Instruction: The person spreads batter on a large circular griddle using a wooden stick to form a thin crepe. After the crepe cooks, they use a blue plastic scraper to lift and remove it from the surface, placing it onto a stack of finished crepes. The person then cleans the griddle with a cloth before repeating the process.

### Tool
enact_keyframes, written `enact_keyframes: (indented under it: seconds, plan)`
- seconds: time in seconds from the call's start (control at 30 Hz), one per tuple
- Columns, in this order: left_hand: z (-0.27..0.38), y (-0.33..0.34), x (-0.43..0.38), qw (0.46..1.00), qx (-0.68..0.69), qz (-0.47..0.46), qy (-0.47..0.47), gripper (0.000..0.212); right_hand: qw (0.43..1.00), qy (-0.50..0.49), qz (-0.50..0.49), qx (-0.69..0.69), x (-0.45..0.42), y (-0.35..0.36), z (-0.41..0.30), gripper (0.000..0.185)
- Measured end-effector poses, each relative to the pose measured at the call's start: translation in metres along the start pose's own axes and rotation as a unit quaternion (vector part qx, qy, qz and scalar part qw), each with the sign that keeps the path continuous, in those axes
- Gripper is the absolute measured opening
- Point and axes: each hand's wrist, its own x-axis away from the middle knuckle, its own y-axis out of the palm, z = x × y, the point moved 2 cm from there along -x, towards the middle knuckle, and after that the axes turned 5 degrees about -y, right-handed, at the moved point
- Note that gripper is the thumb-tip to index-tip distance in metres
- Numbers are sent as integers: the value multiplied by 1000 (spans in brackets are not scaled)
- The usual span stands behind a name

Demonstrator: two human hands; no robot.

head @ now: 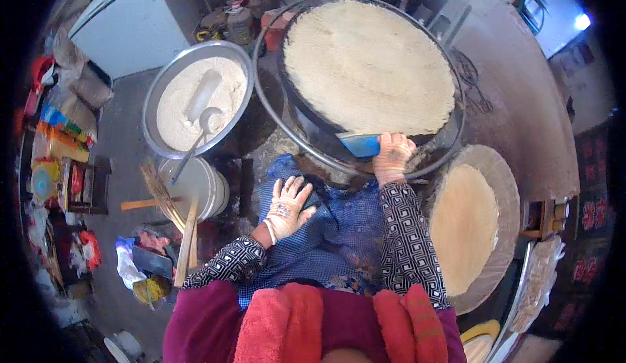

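My right hand (392,155), in a pale glove, grips a blue scraper (361,145) at the near edge of a large round griddle. A thin layer of pale batter (367,64) covers most of the griddle. My left hand (289,210), gloved too, rests palm down on the blue checked cloth (337,231) over my lap, fingers spread and holding nothing. To the left of the griddle stands a wide metal basin (150,123) of thick pale batter, with a metal ladle (195,143) lying across its near rim.
A metal ring (313,155) surrounds the griddle. Below the basin, a white bucket (220,192) holds a straw brush (159,189) and wooden sticks (187,250). Thin round flatbreads (464,226) lie on a round tray (508,192) at the right. A white chest (132,30) stands upper left.
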Motion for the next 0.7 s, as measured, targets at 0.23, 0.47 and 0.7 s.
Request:
enact_keyframes:
  seconds: [0.23,0.47,0.7]
  plan:
    - [23,-126,-69,961,-224,156,46,66,1000,-18,5,6,-3,-13,-6,15]
    - [-43,-249,-147,897,-370,242,2,66,998,-38,42,15,-8,-15,-5,8]
    - [-59,-293,-206,867,-460,166,-95,65,997,-50,38,-42,-22,-26,-24,7]
